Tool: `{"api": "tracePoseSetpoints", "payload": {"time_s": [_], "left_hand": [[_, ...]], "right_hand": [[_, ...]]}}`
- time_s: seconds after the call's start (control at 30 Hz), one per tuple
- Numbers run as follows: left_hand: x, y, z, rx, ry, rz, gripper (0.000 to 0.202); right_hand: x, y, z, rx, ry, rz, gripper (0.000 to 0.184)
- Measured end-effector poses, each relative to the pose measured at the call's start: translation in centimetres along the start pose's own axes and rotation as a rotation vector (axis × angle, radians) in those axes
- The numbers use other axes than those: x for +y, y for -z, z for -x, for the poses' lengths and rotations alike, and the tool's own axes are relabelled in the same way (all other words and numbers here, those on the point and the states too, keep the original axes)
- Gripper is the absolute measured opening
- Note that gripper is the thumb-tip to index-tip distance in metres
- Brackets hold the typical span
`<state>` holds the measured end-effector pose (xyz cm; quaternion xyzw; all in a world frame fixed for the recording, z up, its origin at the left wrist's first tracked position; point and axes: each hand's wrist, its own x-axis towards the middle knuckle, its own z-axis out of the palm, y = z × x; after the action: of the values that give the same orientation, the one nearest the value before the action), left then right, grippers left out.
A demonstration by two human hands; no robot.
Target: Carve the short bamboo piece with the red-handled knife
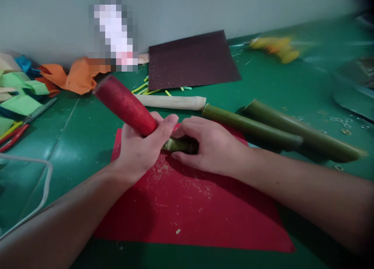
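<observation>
A plain, pale grey-green wall (263, 8) runs along the far edge of the tabletop (277, 86) and meets it in a straight line. The tabletop has a dark green, slightly glossy surface. Soft light leaves pale sheen near its left edge, while the far right corner sinks into shadow.

No readable text, label, brand, number or sign is found on any surface; one patch by the wall is pixelated.
</observation>
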<state>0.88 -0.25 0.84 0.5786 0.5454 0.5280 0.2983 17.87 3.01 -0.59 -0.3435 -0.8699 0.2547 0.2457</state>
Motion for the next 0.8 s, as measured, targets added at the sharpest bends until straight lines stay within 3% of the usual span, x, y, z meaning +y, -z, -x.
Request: {"api": "tracePoseSetpoints", "payload": {"time_s": [0.37, 0.6, 0.8], "left_hand": [[-0.26, -0.12, 0.46, -0.118, -0.085, -0.115, 0.039], [-0.18, -0.2, 0.28, 0.015, -0.051, -0.067, 0.025], [0.01, -0.15, 0.28, -0.055, -0.041, -0.022, 0.034]], "right_hand": [[0.2, -0.17, 0.12, 0.062, 0.046, -0.003, 0.023], [0.5, 0.04, -0.15, 0.063, 0.04, 0.022, 0.015], [0.43, 0.02, -0.05, 0.07, 0.038, 0.003, 0.017]]}}
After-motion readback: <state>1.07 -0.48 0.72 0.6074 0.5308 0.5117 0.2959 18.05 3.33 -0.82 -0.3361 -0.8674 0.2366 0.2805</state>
